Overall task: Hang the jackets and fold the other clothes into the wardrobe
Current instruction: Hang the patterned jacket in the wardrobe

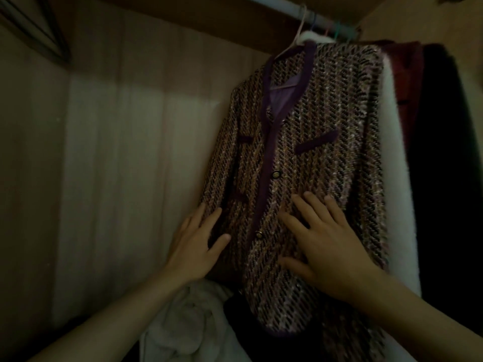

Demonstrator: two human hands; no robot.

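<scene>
The purple and brown tweed jacket (300, 158) is on a pale hanger (296, 41), hooked over the rail (321, 18) at about 1 o'clock in the shot. Its front faces the camera. The long axis runs collar up, hem down, roughly 12 to 6, with the hem drifting a bit toward 7. Dark purple trim goes down the front edge and across the pocket flaps, and 2 dark buttons show on that strip.

Both hands are flat on it and neither is gripping. The left hand (194, 246) sits at the jacket's 8 o'clock edge, straight spread fingers touching the sleeve side. The right hand (326, 246) lies on the lower front panel at about 5 o'clock from the collar, fingers (304, 206) splayed wide and pressed on the weave, pointing up toward 11.

Right behind the jacket at 3 o'clock hangs a white fluffy garment (394, 178), then a dark red garment (407, 82) and a black garment (444, 178). A crumpled white cloth (188, 317) is bunched under the left wrist at 6 o'clock. The wardrobe's back panel (117, 165) fills the 9 o'clock side.
</scene>
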